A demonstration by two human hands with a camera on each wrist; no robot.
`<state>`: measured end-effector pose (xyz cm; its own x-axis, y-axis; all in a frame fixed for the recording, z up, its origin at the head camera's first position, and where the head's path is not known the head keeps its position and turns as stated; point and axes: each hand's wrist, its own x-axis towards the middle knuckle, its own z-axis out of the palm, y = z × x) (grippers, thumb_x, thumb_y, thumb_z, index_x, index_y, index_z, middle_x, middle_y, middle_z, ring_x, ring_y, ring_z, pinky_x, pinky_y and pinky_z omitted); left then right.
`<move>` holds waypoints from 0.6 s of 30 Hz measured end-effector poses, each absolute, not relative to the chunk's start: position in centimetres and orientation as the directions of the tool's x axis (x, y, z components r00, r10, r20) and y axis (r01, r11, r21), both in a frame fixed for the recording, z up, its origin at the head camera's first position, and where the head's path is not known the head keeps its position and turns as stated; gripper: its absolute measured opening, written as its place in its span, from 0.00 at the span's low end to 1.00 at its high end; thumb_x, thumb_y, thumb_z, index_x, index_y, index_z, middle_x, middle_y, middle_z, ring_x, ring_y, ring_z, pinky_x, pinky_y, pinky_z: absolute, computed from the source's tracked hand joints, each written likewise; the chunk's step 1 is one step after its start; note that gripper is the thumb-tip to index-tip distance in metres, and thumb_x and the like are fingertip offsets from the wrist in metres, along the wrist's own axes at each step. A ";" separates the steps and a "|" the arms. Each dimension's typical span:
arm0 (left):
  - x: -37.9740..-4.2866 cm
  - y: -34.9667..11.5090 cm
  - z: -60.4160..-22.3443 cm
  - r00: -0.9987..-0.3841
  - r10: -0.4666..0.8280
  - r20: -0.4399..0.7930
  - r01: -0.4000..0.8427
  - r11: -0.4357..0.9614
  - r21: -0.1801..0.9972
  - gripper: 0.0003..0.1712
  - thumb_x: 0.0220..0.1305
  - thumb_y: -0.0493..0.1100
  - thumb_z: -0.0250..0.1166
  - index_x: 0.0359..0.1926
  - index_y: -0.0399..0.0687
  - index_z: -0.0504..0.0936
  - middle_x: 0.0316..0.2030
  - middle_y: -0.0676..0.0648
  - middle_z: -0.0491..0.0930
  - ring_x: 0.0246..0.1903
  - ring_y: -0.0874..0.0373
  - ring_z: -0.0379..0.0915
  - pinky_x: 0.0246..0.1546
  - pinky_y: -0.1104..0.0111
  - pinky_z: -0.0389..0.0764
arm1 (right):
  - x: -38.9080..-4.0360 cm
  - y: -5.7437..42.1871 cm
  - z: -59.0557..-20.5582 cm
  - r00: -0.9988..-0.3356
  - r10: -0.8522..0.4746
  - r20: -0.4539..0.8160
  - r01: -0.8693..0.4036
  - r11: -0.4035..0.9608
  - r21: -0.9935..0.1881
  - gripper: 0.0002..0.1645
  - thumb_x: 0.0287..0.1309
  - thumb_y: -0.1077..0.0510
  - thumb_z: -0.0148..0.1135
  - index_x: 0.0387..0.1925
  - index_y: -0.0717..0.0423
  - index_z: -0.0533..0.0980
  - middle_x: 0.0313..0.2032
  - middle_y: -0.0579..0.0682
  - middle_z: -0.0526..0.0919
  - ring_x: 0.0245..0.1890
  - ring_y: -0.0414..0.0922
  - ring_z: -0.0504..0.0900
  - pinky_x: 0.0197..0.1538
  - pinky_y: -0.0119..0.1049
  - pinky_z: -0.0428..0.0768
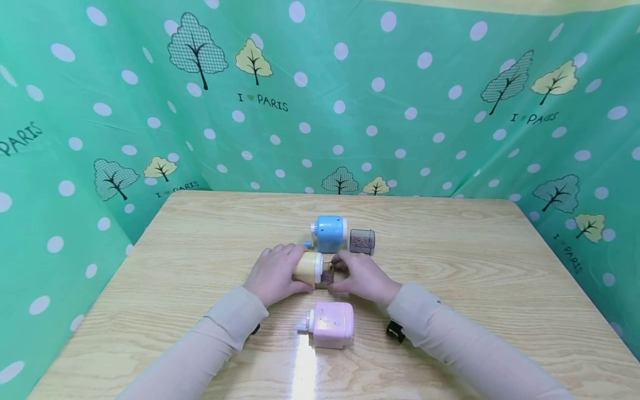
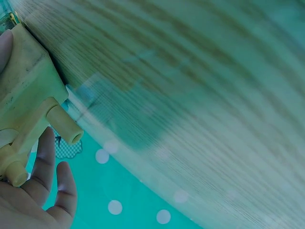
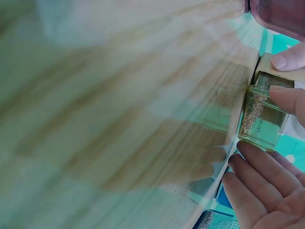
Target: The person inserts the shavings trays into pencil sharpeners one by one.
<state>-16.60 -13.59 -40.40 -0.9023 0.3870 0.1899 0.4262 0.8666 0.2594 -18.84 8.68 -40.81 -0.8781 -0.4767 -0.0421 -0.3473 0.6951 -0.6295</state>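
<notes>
My left hand (image 1: 276, 273) grips a yellow crank pencil sharpener (image 1: 304, 269) that lies on the table. Its crank handle (image 2: 62, 123) shows in the left wrist view, beside my fingers. From the sharpener's white-rimmed end juts a clear yellowish shavings drawer (image 3: 259, 117) with shavings inside. My right hand (image 1: 364, 278) pinches this drawer, thumb on one side and fingers on the opposite edge. Just behind lies a blue pencil sharpener (image 1: 330, 233), its crank pointing left. A dark clear drawer (image 1: 362, 241) with shavings sits apart from it, to its right.
A pink pencil sharpener (image 1: 333, 324) lies nearer to me, between my forearms, with its crank to the left. All of them are on a wood-grain table (image 1: 225, 222). A green dotted curtain (image 1: 400, 128) hangs behind the table and along its sides.
</notes>
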 end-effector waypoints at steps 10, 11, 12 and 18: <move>-16.6 -13.6 -40.4 -0.890 0.403 0.215 0.448 0.862 0.239 0.44 0.40 0.63 0.77 0.57 0.49 0.76 0.45 0.48 0.83 0.41 0.52 0.76 0.39 0.57 0.74 | -19.0 8.3 -40.7 -0.877 -0.480 -0.040 -0.347 0.688 -0.637 0.33 0.42 0.54 0.78 0.51 0.62 0.78 0.50 0.58 0.86 0.52 0.55 0.83 0.59 0.50 0.78; -16.7 -13.6 -40.4 -0.889 0.404 0.218 0.449 0.862 0.236 0.44 0.40 0.63 0.77 0.57 0.49 0.76 0.45 0.48 0.83 0.41 0.52 0.76 0.39 0.57 0.74 | -19.0 8.3 -40.7 -0.877 -0.478 -0.040 -0.346 0.687 -0.639 0.33 0.42 0.54 0.78 0.51 0.62 0.78 0.50 0.59 0.86 0.52 0.55 0.83 0.59 0.50 0.78; -16.7 -13.6 -40.5 -0.888 0.404 0.218 0.450 0.862 0.234 0.44 0.40 0.63 0.77 0.57 0.48 0.76 0.45 0.48 0.83 0.40 0.52 0.75 0.39 0.57 0.74 | -19.0 8.3 -40.7 -0.877 -0.478 -0.041 -0.345 0.687 -0.639 0.33 0.42 0.54 0.78 0.51 0.62 0.78 0.50 0.59 0.86 0.52 0.55 0.83 0.59 0.50 0.78; -16.7 -13.7 -40.6 -0.891 0.402 0.209 0.445 0.865 0.234 0.44 0.40 0.63 0.77 0.58 0.49 0.76 0.46 0.48 0.83 0.41 0.52 0.75 0.39 0.58 0.74 | -19.1 8.2 -40.8 -0.877 -0.478 -0.043 -0.344 0.689 -0.638 0.33 0.42 0.54 0.78 0.51 0.62 0.78 0.49 0.59 0.86 0.51 0.55 0.83 0.59 0.50 0.78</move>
